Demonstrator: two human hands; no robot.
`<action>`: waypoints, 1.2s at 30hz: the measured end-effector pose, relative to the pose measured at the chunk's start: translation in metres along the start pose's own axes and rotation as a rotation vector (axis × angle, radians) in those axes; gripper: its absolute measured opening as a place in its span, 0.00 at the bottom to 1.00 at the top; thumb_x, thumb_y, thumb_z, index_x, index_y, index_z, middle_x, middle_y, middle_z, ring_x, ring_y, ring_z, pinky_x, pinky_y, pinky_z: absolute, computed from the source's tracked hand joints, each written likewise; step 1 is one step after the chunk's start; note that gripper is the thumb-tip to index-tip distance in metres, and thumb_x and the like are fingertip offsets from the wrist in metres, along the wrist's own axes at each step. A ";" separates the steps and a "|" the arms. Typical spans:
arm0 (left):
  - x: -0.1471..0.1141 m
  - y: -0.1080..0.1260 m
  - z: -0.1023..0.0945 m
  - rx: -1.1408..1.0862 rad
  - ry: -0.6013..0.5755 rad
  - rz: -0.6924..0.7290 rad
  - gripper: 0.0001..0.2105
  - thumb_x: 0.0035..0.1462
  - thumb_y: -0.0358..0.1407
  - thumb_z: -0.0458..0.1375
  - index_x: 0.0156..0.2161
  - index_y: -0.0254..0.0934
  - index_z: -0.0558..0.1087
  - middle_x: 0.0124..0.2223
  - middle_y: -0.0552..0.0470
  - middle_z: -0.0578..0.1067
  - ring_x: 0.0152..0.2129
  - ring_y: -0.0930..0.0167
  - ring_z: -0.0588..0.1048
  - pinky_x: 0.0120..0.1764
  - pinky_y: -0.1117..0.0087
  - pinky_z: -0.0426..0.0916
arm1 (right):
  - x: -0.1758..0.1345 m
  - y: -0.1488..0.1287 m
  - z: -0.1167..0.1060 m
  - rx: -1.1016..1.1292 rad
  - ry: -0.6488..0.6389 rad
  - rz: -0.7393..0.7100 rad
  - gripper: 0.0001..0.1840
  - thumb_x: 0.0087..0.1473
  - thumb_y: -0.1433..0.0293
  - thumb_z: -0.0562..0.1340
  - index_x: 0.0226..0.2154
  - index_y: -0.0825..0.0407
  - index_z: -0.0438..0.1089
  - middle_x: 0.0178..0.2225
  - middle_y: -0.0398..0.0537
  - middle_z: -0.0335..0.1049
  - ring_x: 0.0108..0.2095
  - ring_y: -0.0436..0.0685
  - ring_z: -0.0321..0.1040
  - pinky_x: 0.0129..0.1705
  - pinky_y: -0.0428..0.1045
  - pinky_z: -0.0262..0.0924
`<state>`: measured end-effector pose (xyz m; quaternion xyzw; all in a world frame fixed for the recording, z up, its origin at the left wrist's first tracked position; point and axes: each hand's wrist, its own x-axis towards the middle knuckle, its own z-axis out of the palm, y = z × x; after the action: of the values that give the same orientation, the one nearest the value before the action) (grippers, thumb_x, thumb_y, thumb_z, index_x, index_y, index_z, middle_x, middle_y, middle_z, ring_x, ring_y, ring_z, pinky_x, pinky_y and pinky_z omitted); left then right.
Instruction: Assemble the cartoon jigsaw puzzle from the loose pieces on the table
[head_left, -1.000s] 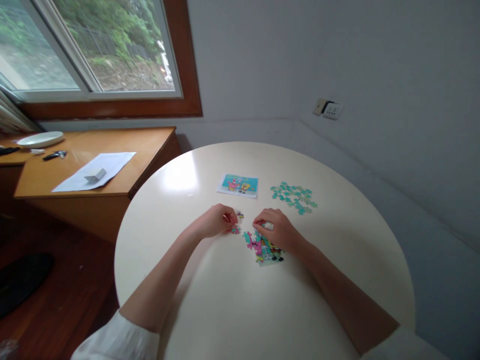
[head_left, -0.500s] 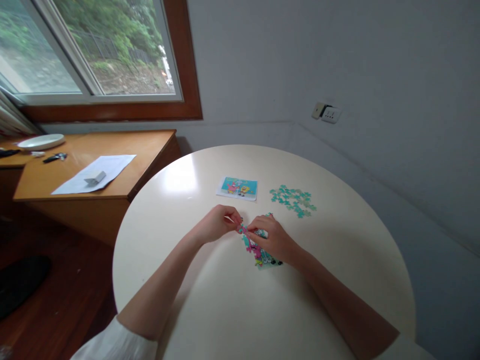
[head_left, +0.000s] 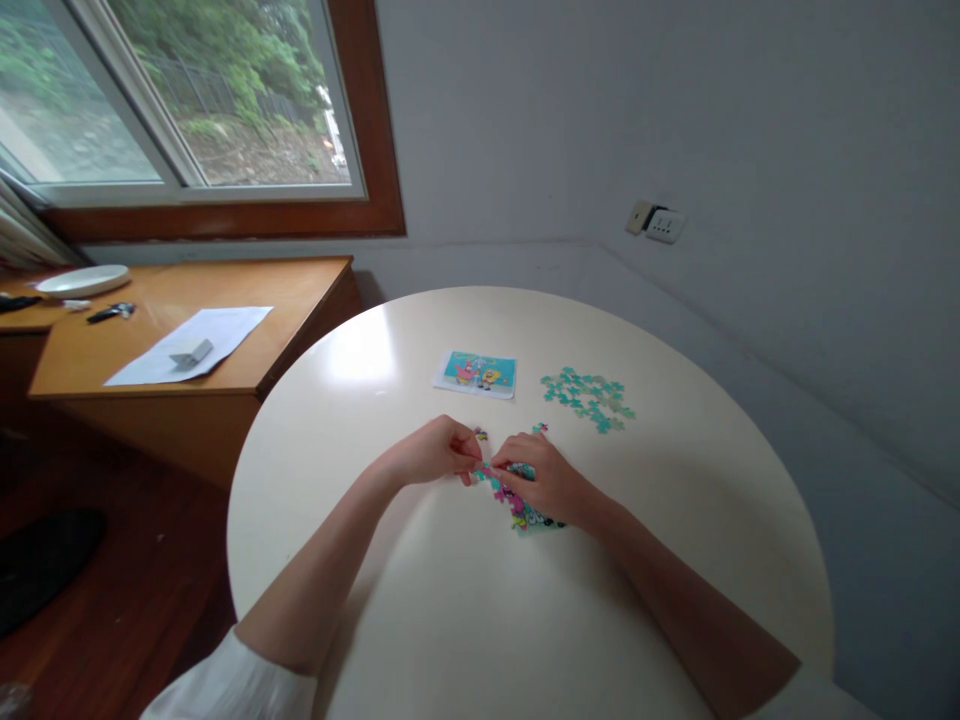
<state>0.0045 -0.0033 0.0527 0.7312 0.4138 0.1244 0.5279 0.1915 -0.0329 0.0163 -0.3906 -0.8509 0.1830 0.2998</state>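
Observation:
A partly joined jigsaw puzzle (head_left: 519,505) in pink, teal and yellow lies on the round table, its right part covered by my right hand (head_left: 541,475). That hand is closed, thumb and fingers pinching at the puzzle's upper left edge. My left hand (head_left: 442,450) pinches a small pink and teal puzzle piece (head_left: 486,470) at the same edge, close to the right fingertips. One loose piece (head_left: 481,434) shows just behind the left fingers, and another piece (head_left: 540,428) sits beyond the right knuckles. Fingers hide much of the join.
Behind my hands lies a picture card (head_left: 480,374) with cartoon figures. Several teal puzzle pieces (head_left: 589,397) are spread to its right on the white round table (head_left: 450,640). A wooden desk (head_left: 300,290) at left bears paper (head_left: 225,325) and a white plate (head_left: 86,280).
My left hand has turned and lowered slightly, bringing its pinched piece down along the puzzle's left edge. The loose piece behind its fingers shows more now. The right hand has barely moved.

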 end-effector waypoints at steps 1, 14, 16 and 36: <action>0.000 0.000 0.000 0.010 -0.007 -0.008 0.04 0.43 0.29 0.54 0.24 0.31 0.71 0.21 0.53 0.71 0.21 0.75 0.71 0.26 0.75 0.63 | 0.000 0.000 0.000 0.000 -0.006 -0.005 0.06 0.51 0.70 0.59 0.25 0.51 0.69 0.26 0.44 0.71 0.30 0.52 0.64 0.36 0.49 0.53; 0.001 -0.002 0.001 0.106 -0.045 -0.062 0.05 0.42 0.30 0.52 0.24 0.31 0.70 0.19 0.56 0.65 0.17 0.78 0.62 0.21 0.77 0.56 | 0.000 -0.001 -0.001 0.013 -0.063 -0.016 0.08 0.52 0.67 0.59 0.25 0.51 0.70 0.26 0.44 0.71 0.31 0.51 0.65 0.37 0.49 0.52; 0.000 -0.001 0.002 0.111 -0.053 -0.044 0.05 0.42 0.29 0.51 0.24 0.32 0.69 0.19 0.57 0.64 0.16 0.79 0.61 0.20 0.77 0.55 | 0.000 -0.001 -0.001 0.015 -0.068 -0.014 0.08 0.52 0.67 0.59 0.25 0.51 0.70 0.26 0.44 0.71 0.31 0.51 0.65 0.37 0.49 0.52; 0.002 -0.003 0.004 0.040 -0.028 0.007 0.03 0.41 0.29 0.56 0.26 0.32 0.69 0.20 0.57 0.67 0.17 0.79 0.62 0.21 0.78 0.56 | -0.001 0.002 -0.003 -0.016 -0.046 -0.012 0.07 0.50 0.72 0.58 0.23 0.51 0.69 0.26 0.44 0.71 0.30 0.51 0.64 0.36 0.49 0.52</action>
<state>0.0068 -0.0040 0.0474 0.7447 0.4062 0.1076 0.5185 0.1947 -0.0320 0.0168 -0.3836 -0.8613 0.1834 0.2782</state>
